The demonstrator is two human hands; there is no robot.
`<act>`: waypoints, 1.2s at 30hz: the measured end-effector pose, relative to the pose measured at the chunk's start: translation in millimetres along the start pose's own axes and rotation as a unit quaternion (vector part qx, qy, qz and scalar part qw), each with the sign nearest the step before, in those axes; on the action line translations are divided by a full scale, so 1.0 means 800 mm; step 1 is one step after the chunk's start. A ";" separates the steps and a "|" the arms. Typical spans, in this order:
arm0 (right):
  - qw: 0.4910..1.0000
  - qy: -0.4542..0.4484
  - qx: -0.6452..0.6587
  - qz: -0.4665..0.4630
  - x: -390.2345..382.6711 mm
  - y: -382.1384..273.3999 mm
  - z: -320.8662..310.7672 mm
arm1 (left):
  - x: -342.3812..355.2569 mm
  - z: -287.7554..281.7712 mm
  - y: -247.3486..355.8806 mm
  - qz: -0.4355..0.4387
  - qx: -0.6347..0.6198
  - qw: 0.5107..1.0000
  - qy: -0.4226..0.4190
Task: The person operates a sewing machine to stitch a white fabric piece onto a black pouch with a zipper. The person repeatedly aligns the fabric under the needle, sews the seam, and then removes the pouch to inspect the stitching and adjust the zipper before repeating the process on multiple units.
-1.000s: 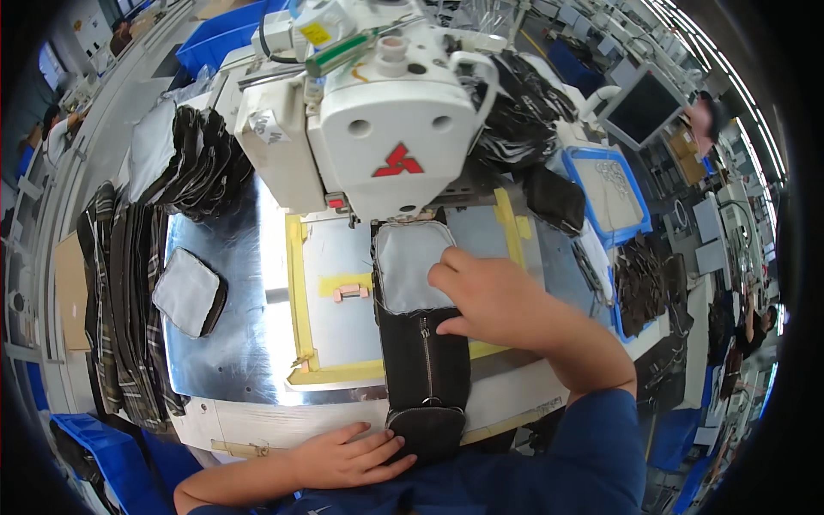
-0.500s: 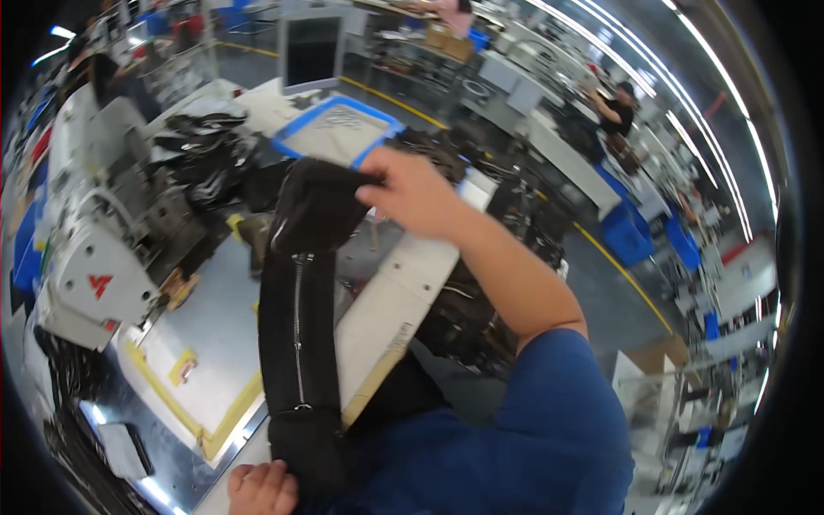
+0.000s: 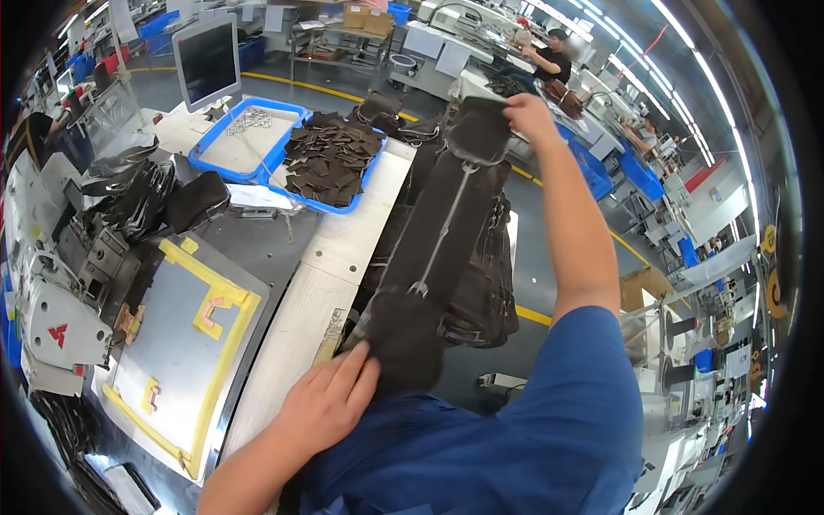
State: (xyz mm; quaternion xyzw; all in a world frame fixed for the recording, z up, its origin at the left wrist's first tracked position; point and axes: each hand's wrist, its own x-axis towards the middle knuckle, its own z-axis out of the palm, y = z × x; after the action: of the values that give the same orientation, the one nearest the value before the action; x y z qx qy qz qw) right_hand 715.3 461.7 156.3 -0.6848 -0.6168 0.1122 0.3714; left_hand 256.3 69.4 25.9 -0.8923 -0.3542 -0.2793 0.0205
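Observation:
A long black fabric bag piece [image 3: 433,245] with a zipper down its middle stretches between my hands, to the right of the table edge. My right hand [image 3: 530,120] pinches its far end by the corner, with the arm reached out. At its near end, close to my body, my left hand [image 3: 330,399] grips the left edge; the thumb is hidden. Both ends widen into rounded black panels. Beneath and beside it hangs a stack of similar black pieces [image 3: 485,300].
On my left stands a white sewing machine [image 3: 64,322] by a metal plate edged with yellow tape [image 3: 202,313]. Beyond lie black bundles [image 3: 133,193], a blue tray of metal rings [image 3: 206,163] and a blue tray of dark scraps [image 3: 373,176]. A monitor [image 3: 206,64] stands behind; people work farther off.
The bag piece has swung from over the table to the right, above the stack. Both hands moved right with it, the left also farther from my body. My view has shifted.

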 end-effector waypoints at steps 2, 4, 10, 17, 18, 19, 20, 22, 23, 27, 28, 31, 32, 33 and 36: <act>0.972 0.140 -0.181 -0.054 0.039 0.040 -0.050 | 0.031 0.019 0.012 -0.085 -0.095 0.992 0.002; 0.931 0.215 -0.279 -0.098 0.051 0.032 -0.040 | 0.019 0.009 0.008 -0.093 -0.129 0.985 -0.062; 0.974 0.031 -0.055 -0.217 -0.058 -0.107 0.146 | -0.123 -0.058 -0.031 -0.310 -0.029 0.948 -0.058; 0.871 -0.372 0.150 -0.283 -0.308 -0.235 0.346 | -0.305 -0.165 -0.012 -0.606 0.255 0.752 0.053; 0.851 -0.404 0.174 -0.288 -0.337 -0.250 0.361 | -0.331 -0.182 -0.005 -0.632 0.294 0.714 0.069; 0.831 -0.435 0.193 -0.289 -0.365 -0.262 0.376 | -0.358 -0.196 0.005 -0.653 0.330 0.677 0.082; 0.810 -0.458 0.190 -0.312 -0.387 -0.278 0.388 | -0.393 -0.207 0.017 -0.671 0.371 0.637 0.082; 0.779 -0.485 0.177 -0.355 -0.426 -0.300 0.394 | -0.449 -0.228 0.050 -0.717 0.413 0.556 0.082; 0.768 -0.484 0.178 -0.380 -0.439 -0.299 0.402 | -0.478 -0.237 0.066 -0.737 0.429 0.515 0.082; 0.777 -0.461 0.142 -0.404 -0.465 -0.304 0.421 | -0.581 -0.264 0.111 -0.796 0.455 0.386 0.103; 0.779 -0.450 0.139 -0.414 -0.465 -0.301 0.423 | -0.599 -0.269 0.116 -0.805 0.454 0.369 0.098; 0.780 -0.439 0.141 -0.422 -0.465 -0.300 0.423 | -0.622 -0.280 0.119 -0.811 0.440 0.377 0.086; 0.780 -0.440 0.144 -0.420 -0.466 -0.300 0.424 | -0.624 -0.285 0.121 -0.816 0.433 0.377 0.069; 0.779 -0.438 0.151 -0.423 -0.464 -0.299 0.424 | -0.626 -0.285 0.117 -0.819 0.424 0.383 0.055; 0.774 -0.436 0.168 -0.427 -0.461 -0.295 0.426 | -0.632 -0.301 0.124 -0.822 0.401 0.391 0.105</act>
State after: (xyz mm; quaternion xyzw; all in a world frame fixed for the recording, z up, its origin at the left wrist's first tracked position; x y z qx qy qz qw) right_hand 248.1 237.2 -41.2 -0.1554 -0.9130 0.3304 0.1821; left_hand -96.4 -375.3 -14.3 -0.0198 -0.9815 -0.0776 0.1738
